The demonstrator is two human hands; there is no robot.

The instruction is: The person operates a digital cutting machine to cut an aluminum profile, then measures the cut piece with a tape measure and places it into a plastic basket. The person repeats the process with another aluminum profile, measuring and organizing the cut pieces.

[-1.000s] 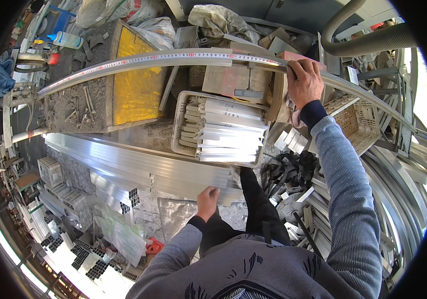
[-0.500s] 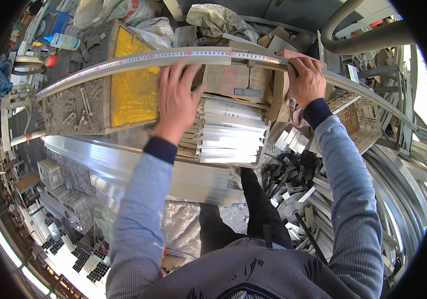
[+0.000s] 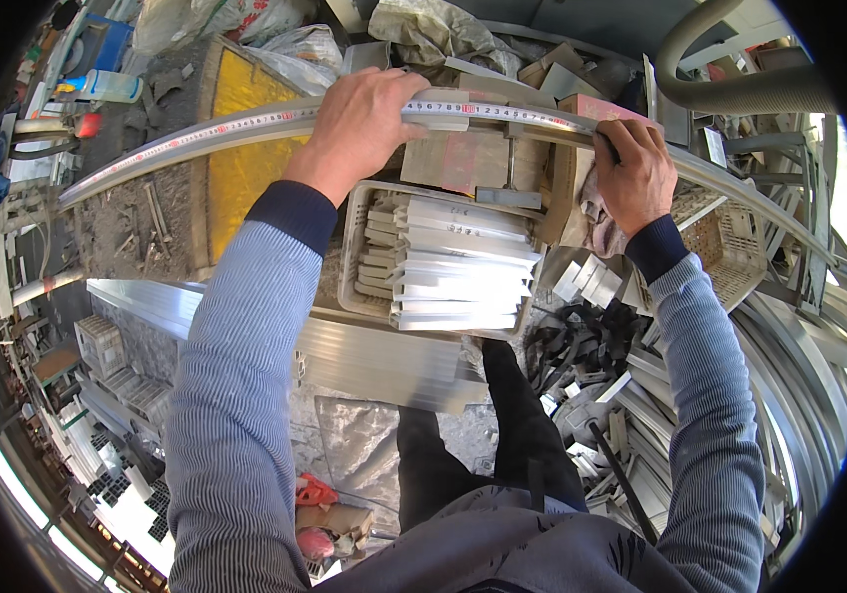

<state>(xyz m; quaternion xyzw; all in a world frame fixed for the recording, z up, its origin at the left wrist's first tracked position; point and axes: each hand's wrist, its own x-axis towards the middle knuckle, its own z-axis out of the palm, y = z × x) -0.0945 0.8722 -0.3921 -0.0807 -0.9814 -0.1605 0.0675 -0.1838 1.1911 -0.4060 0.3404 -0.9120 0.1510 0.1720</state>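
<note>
A long silver metal strip (image 3: 245,130) crosses in front of me, bowed by the lens. A white tape measure (image 3: 502,111) with black and red markings lies stretched along it. My left hand (image 3: 362,121) is closed over strip and tape, fingers on the far side and thumb on the near side. The strip's squared end (image 3: 451,125) shows just right of that thumb. Farther right, my right hand (image 3: 633,170) has its fingers curled on the tape's right end, where another silver bar (image 3: 740,190) runs on. What lies under its palm is hidden.
Below the strip stands a plastic crate (image 3: 352,252) of white metal pieces (image 3: 458,267). A yellow panel (image 3: 250,168) and grimy bench (image 3: 141,212) lie left. A beige basket (image 3: 725,242), dark scraps (image 3: 581,346) and curved metal lengths (image 3: 799,366) fill the right. A hose (image 3: 740,87) hangs above.
My left hand, blurred with fingers apart at the strip's near edge before, has moved forward and closed over it. My right hand stays at the tape's right end. The whole view has shifted slightly.
</note>
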